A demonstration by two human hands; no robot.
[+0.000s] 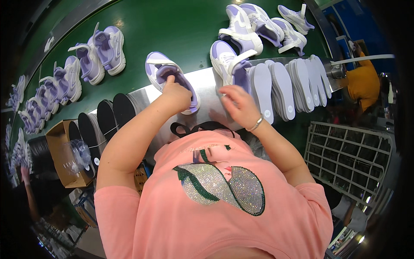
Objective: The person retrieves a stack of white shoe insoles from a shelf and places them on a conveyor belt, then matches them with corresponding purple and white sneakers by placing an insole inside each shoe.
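a shiny steel strip (206, 78) runs along the near side of a green worktop (172, 30), within easy reach of the person. the left hand (177, 98) is at the opening of a lilac and white shoe (156, 64) lying across the strip, toe pointing away, probably so the opening faces the worker; a digit dips inside, but the other fingers are hidden, so i cannot tell how firmly it grips. the right hand (239, 105) is loosely curled, with nothing visible in its grasp, just beside the heel of a second shoe (223, 60) (whether a fingertip touches it, the blur hides). lilac insoles (261, 88) stand in leaning stacks to the right, black insoles (125, 110) to the left, seemingly sorted by colour and kept close for picking. beyond on the left, a slanting row of shoes (69, 80) sits with straps raised, perhaps to leave the openings accessible; a shoe cluster (258, 21) is grouped at the far right. further right, a co-worker in yellow (364, 84) appears past the worktop's end.
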